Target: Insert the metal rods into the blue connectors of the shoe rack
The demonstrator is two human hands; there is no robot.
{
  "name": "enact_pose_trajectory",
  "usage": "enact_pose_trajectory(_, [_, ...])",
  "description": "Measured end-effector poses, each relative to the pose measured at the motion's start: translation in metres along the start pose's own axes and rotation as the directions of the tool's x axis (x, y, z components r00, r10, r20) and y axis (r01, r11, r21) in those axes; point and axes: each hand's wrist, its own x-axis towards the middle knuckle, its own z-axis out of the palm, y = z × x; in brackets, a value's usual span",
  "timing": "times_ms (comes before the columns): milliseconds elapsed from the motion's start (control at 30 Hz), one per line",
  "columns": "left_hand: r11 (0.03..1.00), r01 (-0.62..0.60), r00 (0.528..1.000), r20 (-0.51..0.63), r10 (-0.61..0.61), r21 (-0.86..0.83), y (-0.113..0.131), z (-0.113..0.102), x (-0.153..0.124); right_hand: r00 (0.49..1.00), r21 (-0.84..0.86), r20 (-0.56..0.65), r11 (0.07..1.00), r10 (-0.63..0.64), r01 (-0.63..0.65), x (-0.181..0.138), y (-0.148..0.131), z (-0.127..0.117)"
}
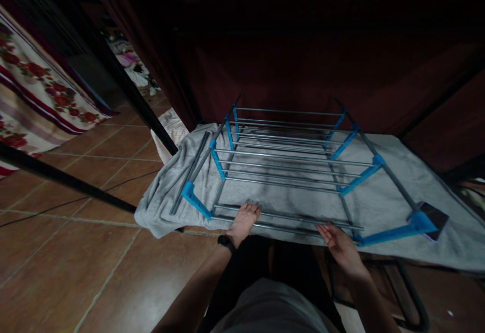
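Note:
A metal rack (291,156) with grey tubes and blue plastic brackets lies on a grey blanket. At its near side, a loose-ended metal tube (288,216) runs just above the front crossbar (284,229). My left hand (246,219), with a black band at the wrist, has its fingers curled over this tube left of its middle. Toward the tube's right end, my right hand (339,244) holds it at the fingertips; its grip is partly hidden. Blue end brackets stand at the left (196,201) and right (396,232) of the rack's front.
Spare tubes (189,174) lie on the blanket (382,206) left of the rack. A dark phone (435,219) rests beside the right bracket. Dark frame bars (125,95) slant at the left. A cable (79,199) crosses the tiled floor, and a floral cloth (41,80) hangs beyond.

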Motion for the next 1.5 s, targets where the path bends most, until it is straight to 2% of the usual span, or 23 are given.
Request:
enact_pose_trajectory(300, [0.998, 0.059, 0.998, -0.01, -0.06, -0.03, -0.011, 0.004, 0.008, 0.999, 0.04, -0.045, 0.999, 0.025, -0.023, 0.011, -0.012, 0.021])
enact_pose_trajectory(600, [0.958, 0.25, 0.966, -0.033, -0.257, -0.142, -0.02, 0.015, 0.007, 0.996, 0.135, -0.091, 0.991, 0.005, 0.007, 0.007, -0.015, 0.036])
enact_pose_trajectory(833, [0.933, 0.259, 0.952, -0.095, -0.29, -0.25, -0.033, 0.028, 0.012, 0.994, 0.227, -0.111, 0.974, 0.018, 0.008, 0.006, -0.016, 0.042])
enact_pose_trajectory(1100, [0.939, 0.279, 0.945, -0.116, -0.305, -0.2, -0.045, 0.025, 0.015, 0.986, 0.28, -0.167, 0.96, 0.02, 0.028, 0.021, -0.028, 0.046])
enact_pose_trajectory(1333, [0.944, 0.299, 0.937, -0.144, -0.318, -0.137, -0.045, 0.023, 0.018, 0.988, 0.283, -0.154, 0.959, 0.018, 0.027, 0.037, -0.031, 0.047])
enact_pose_trajectory(1500, [0.911, 0.386, 0.896, -0.176, -0.407, -0.142, -0.048, 0.036, 0.018, 0.984, 0.27, -0.178, 0.963, 0.025, 0.024, 0.047, -0.025, 0.045])
